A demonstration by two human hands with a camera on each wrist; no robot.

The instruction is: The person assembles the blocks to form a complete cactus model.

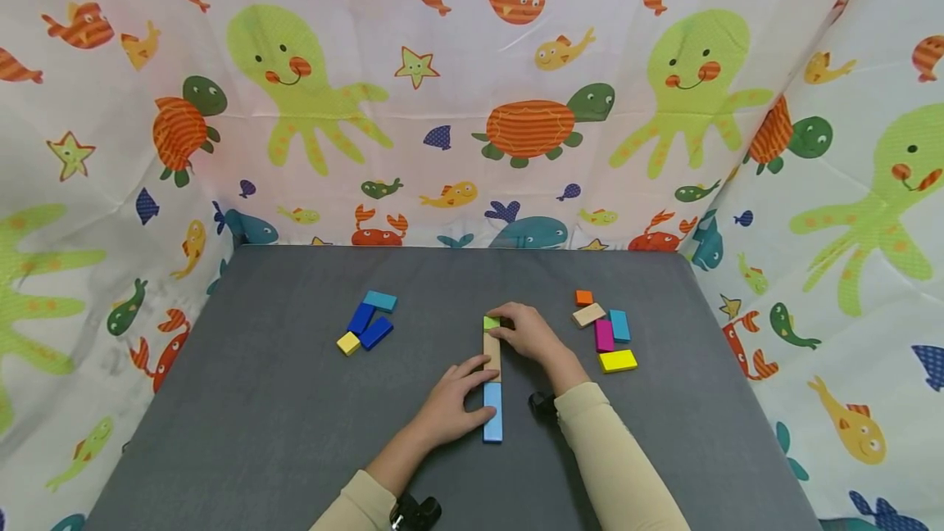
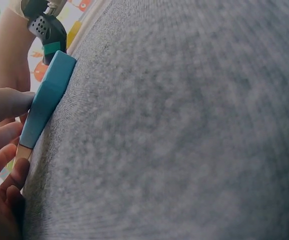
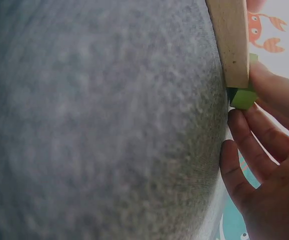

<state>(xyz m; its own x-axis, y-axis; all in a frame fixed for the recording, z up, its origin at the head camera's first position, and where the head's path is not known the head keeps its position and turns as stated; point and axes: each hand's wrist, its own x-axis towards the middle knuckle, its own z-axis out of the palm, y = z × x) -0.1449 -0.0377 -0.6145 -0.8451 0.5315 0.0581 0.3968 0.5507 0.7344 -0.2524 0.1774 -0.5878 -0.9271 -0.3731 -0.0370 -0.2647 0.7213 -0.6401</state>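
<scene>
A line of blocks lies end to end on the grey mat: a light blue block (image 1: 492, 424) nearest, a plain wooden block (image 1: 492, 344) beyond it and a green block (image 1: 490, 322) at the far end. My left hand (image 1: 450, 401) rests along the row's left side, its thumb touching the light blue block (image 2: 49, 97) and its fingertips at the wooden block. At the far end, my right hand (image 1: 527, 333) pinches the green block (image 3: 244, 98) between thumb and finger. The wooden block (image 3: 233, 45) lies right against the thumb there.
To the left sits a cluster of blue blocks (image 1: 376, 333), a teal block (image 1: 379, 301) and a yellow cube (image 1: 348, 343). Right of my hands are orange (image 1: 583, 297), wooden (image 1: 588, 315), magenta (image 1: 604, 336), blue (image 1: 619, 326) and yellow (image 1: 618, 361) blocks. A patterned curtain (image 1: 450, 64) borders the mat.
</scene>
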